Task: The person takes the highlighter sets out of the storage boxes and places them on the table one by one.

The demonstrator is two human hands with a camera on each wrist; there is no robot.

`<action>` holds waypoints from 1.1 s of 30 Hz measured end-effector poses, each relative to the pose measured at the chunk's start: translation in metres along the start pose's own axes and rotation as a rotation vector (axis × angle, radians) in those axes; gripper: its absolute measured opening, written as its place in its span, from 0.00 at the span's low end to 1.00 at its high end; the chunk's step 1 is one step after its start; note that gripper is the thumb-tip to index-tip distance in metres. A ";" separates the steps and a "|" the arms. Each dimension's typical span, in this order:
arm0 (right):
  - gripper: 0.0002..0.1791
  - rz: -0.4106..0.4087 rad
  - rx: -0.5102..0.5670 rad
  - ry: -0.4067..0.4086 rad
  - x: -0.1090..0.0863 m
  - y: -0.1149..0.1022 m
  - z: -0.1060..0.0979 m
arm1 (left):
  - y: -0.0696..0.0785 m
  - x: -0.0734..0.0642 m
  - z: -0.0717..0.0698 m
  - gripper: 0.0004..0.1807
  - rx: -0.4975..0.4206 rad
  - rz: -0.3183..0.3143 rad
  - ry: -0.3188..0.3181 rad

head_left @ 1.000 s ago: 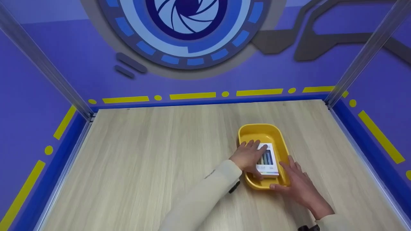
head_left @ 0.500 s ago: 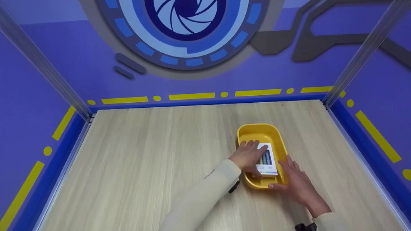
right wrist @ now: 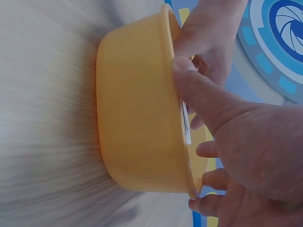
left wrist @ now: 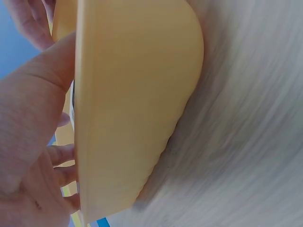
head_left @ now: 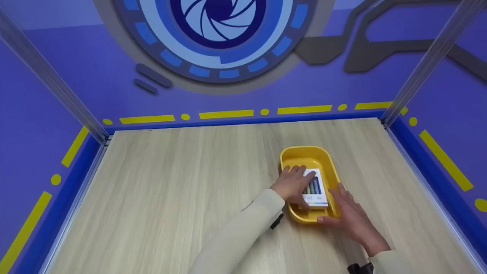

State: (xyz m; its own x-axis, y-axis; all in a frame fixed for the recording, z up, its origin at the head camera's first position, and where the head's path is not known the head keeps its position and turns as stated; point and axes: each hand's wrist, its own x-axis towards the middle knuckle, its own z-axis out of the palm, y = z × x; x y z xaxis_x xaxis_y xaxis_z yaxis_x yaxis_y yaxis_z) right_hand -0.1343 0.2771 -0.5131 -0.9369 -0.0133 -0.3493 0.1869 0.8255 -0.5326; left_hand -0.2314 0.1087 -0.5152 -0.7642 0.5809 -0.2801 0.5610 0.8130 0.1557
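A yellow plastic tub (head_left: pixel 306 153) stands on the wooden table, right of centre in the head view. Inside lies a white box of crayons (head_left: pixel 319 199), its window showing several coloured sticks. My left hand (head_left: pixel 291 185) reaches over the tub's left rim and grips the box, thumb at the near end and fingers towards the far end; its fingertips are partly hidden. My right hand (head_left: pixel 354 217) holds the tub's near right corner, thumb on the near rim and fingers along the right side. In the right wrist view the thumb (right wrist: pixel 187 71) touches the rim.
Blue-purple panels (head_left: pixel 76 76) with yellow markings enclose the table (head_left: pixel 171 190) at the back and sides. Metal corner posts (head_left: pixel 430 57) rise at the back. Dark straps (head_left: pixel 359 268) sit at the wrists.
Both hands, the tub and the box keep almost the same positions. The whole head view shifts slightly left.
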 end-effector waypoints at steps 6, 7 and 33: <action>0.63 0.003 0.007 -0.013 0.001 0.000 0.001 | 0.001 0.000 0.000 0.54 -0.009 0.003 0.006; 0.63 0.005 0.008 -0.017 0.001 0.000 0.001 | 0.001 0.000 0.000 0.54 -0.008 0.005 0.008; 0.65 -0.014 -0.008 -0.043 0.001 -0.001 0.000 | 0.002 -0.009 -0.007 0.54 0.026 0.023 0.050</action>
State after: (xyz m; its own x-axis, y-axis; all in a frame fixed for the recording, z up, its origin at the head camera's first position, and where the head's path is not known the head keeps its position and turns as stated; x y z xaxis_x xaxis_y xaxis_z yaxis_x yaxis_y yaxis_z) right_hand -0.1356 0.2760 -0.5130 -0.9259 -0.0488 -0.3746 0.1712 0.8297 -0.5313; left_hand -0.2258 0.1052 -0.5061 -0.7655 0.6011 -0.2294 0.5862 0.7986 0.1364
